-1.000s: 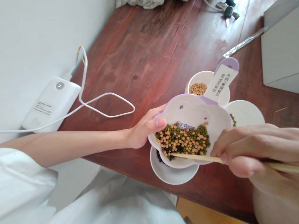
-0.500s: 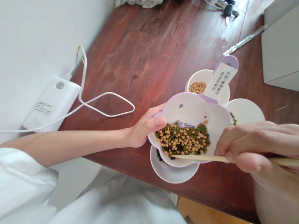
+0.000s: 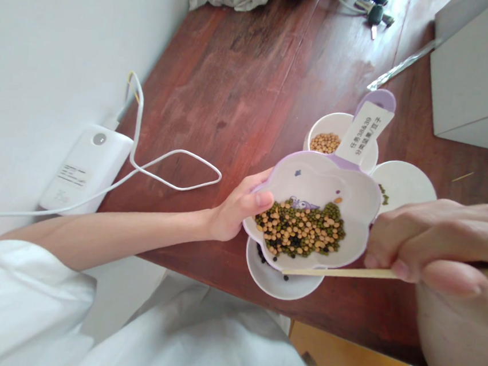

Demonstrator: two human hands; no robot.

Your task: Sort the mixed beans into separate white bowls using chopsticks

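My left hand is closed on the left rim of a purple-edged, flower-shaped bowl, its thumb over the inside. Mixed beans, tan, green and black, lie in the tilted bowl, and its labelled handle points away from me. My right hand is closed round pale chopsticks, whose tips rest at the bowl's near rim above a small white bowl. That lower bowl holds black beans; one lies just below the tips. Soybeans sit in a white bowl behind.
A white dish with a few green beans stands at the right, partly behind my right hand. A white power bank with a looped cable lies left. Keys and a white box are at the back of the wooden table.
The chopstick tips have come out of the flower-shaped bowl over its near rim. A black bean now shows below them in the lower bowl. My right hand has moved right and slightly nearer.
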